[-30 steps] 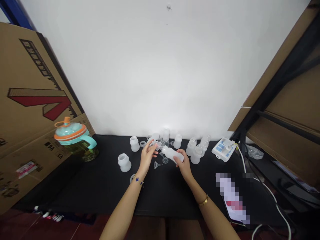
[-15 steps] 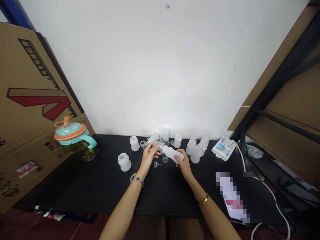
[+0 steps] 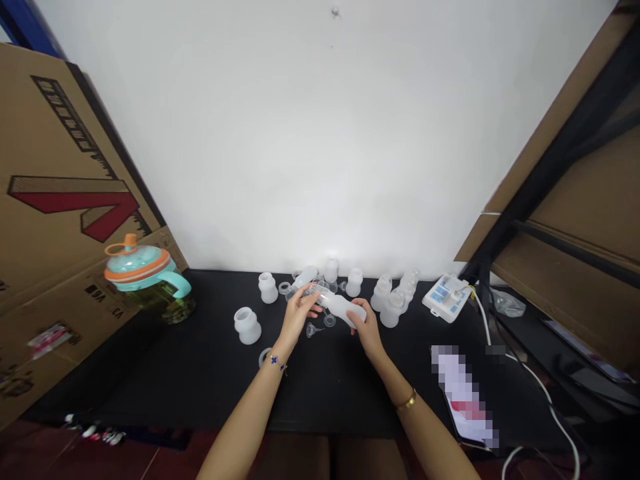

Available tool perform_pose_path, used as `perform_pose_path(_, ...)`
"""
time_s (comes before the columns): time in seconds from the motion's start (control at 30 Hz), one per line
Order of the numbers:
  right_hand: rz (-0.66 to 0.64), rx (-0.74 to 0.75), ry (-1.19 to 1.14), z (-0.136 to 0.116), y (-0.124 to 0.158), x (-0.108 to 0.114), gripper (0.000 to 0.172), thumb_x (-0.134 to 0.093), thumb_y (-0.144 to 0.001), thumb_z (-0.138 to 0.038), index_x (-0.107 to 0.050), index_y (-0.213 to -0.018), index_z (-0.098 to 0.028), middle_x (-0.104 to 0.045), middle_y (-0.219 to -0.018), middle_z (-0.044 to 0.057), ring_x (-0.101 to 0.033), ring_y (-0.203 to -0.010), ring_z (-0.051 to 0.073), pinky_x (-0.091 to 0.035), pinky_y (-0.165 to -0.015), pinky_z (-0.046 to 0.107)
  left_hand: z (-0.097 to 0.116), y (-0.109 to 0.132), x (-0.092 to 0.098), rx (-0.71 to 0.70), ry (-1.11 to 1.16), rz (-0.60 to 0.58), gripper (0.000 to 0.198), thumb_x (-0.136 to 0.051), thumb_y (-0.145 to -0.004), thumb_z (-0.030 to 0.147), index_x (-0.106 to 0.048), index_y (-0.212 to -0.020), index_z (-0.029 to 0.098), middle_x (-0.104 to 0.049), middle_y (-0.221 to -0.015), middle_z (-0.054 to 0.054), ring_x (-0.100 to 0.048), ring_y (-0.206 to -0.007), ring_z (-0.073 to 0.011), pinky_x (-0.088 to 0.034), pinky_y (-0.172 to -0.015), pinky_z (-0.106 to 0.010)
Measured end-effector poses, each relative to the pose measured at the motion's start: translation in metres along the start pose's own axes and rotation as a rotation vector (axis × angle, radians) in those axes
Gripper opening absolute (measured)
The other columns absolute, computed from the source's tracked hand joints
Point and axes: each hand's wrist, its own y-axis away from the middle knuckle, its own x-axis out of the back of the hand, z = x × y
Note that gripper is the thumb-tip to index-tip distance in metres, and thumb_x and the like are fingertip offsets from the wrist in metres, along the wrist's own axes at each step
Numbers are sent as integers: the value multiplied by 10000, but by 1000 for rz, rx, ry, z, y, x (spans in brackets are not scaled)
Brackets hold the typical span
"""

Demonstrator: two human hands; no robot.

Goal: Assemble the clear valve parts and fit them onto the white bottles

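Note:
My right hand [image 3: 367,327] grips a white plastic bottle [image 3: 345,308] held on its side above the black table [image 3: 200,367]. My left hand [image 3: 299,313] pinches a clear cap piece [image 3: 318,293] at the bottle's neck end. Just below the hands a small clear funnel-shaped part [image 3: 312,329] and a clear ring [image 3: 330,321] lie on the table. Both wrists wear bracelets.
Several white bottles stand along the back, such as one [image 3: 247,325] at left and a group [image 3: 393,300] at right. A teal and orange jug [image 3: 147,280] stands by a cardboard box [image 3: 60,200]. A white power strip [image 3: 445,298], cables and a phone [image 3: 467,400] lie at right.
My left hand has closed in on the bottle's neck with the clear piece; both hands have shifted slightly. The view has drifted a little.

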Motion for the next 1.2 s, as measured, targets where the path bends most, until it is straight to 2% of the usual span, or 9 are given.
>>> perform_pose_path(0.33,20,-10,17,-6,1,-2,324,-674,-760,-466,-559,-937,-219,-517,-701,-43,-442,-479,103,-374,-386,217,3,1,-2,14,0,-8,581,-786,-769,453,-631,-1246,161,-751,-906,-72,-713,-630,-145,-536,-505,-191)
perform_pose_path(0.57,37,-15,25,-1,1,-1,334,-679,-764,-464,-560,-953,-215,-521,-683,-49,-443,-462,100,-369,-381,213,2,2,-2,2,-10,-17,627,-807,-743,445,-613,-1262,149,-754,-922,-80,-712,-649,-153,-535,-518,-199)
perform_pose_path(0.9,12,-10,10,-1,1,-2,317,-690,-755,-453,-579,-930,-213,-514,-720,-43,-450,-496,101,-373,-377,207,-1,1,-1,-16,-12,2,673,-796,-752,445,-591,-1319,146,-753,-955,-91,-701,-653,-155,-534,-526,-211)
perform_pose_path(1.2,17,-25,-27,-4,2,-3,324,-688,-760,-462,-569,-936,-217,-517,-658,-55,-440,-456,100,-365,-376,212,1,2,-2,-3,-34,-15,672,-770,-780,456,-570,-1349,161,-741,-950,-81,-702,-633,-142,-539,-522,-202)
